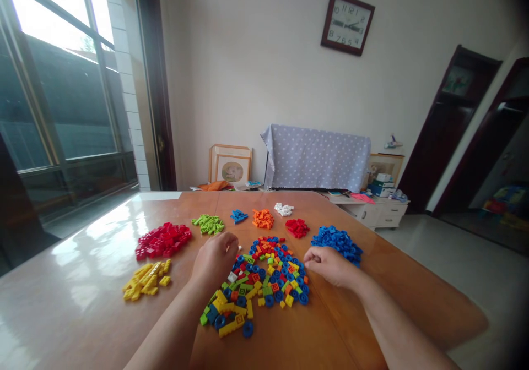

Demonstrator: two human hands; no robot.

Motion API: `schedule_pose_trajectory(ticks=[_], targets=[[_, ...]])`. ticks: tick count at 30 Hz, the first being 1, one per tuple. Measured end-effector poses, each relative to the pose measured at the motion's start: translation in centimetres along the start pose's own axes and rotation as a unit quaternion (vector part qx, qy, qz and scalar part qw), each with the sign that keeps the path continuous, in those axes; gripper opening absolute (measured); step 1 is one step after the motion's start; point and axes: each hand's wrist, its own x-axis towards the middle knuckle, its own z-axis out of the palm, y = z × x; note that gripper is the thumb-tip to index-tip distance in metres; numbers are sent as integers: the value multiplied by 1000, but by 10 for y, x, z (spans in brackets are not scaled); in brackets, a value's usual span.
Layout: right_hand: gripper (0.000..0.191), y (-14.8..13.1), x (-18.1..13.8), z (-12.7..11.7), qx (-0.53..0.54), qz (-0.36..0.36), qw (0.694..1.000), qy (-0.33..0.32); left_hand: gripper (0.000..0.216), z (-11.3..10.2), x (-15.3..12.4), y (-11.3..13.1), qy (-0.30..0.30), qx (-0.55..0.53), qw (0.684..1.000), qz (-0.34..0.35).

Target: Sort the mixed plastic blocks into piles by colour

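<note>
A mixed pile of small plastic bricks [264, 279] in blue, red, yellow, green and orange lies on the wooden table [82, 298] in front of me. My left hand [215, 259] rests at the pile's upper left edge, fingers curled, with a small white piece at its fingertips. My right hand [330, 265] sits at the pile's right edge, fingers pinched closed; what it holds is hidden. Sorted heaps surround the pile: red [162, 239], yellow [145, 281], lime green [209, 224], small blue [238, 216], orange [263, 218], white [283, 209], another red [296, 227] and a large blue [338, 242].
Beyond the table stand a cabinet draped with a dotted cloth [316, 156], framed pictures [230, 164] leaning on the wall and a low white unit [374, 207] with clutter. A wall clock [347, 23] hangs above. Large windows [53, 83] run along the left; dark doors [446, 128] stand at right.
</note>
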Motion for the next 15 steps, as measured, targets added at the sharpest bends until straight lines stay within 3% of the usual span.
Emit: schedule_pose_trajectory(ticks=[3, 15], targets=[[17, -10, 1, 12, -8, -6, 999, -31, 22, 1, 0, 0, 0, 0, 1000, 0], [6, -35, 21, 28, -92, -14, 996, 9, 22, -2, -1, 4, -3, 8, 1000, 1]])
